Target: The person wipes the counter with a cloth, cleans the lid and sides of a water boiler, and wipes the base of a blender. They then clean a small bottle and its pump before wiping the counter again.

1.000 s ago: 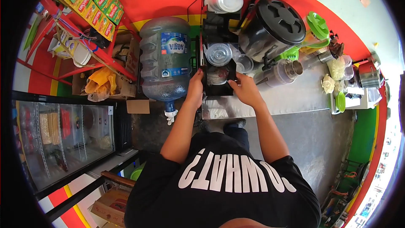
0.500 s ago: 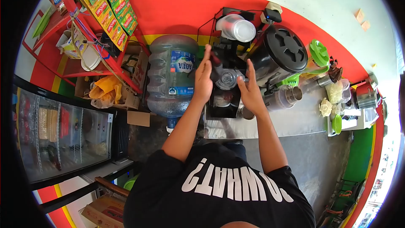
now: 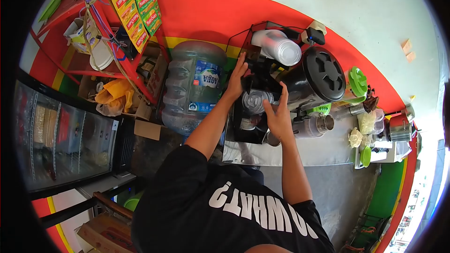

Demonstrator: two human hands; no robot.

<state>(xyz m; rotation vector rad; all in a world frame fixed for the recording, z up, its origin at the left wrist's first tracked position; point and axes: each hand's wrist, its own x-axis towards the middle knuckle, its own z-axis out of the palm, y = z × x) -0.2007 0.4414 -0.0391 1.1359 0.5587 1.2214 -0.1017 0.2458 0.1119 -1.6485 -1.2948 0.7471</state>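
A black holder with several compartments stands at the left end of the steel desk, and both hands are at its sides. In its middle section sit clear plastic lids, nested face up, and more clear ware shows dimly in the compartment nearest the person. The left hand lies along the holder's left side, fingers straight and nearly together, its grip flat rather than curled; whether the palm presses on the wall cannot be told. The right hand is at the holder's right edge, its grip wide, thumb apart from the raised fingers and close to the lids; contact there is unclear too. The holder looks stiff and thin-walled, probably light for its bulk, though its smooth sides may slip a little; the side walls, taken low with a palm on each, would be the sound place to hold it. Its contents are likely very light, slick and easily dented, so a tilt could send them sliding. At the holder's far end, a stack of plastic cups leans to the right. Just to the holder's left lies a large water bottle; to its right are a black lidded drum and, nearer the person, a jug with a metal mouth, lying on its side.
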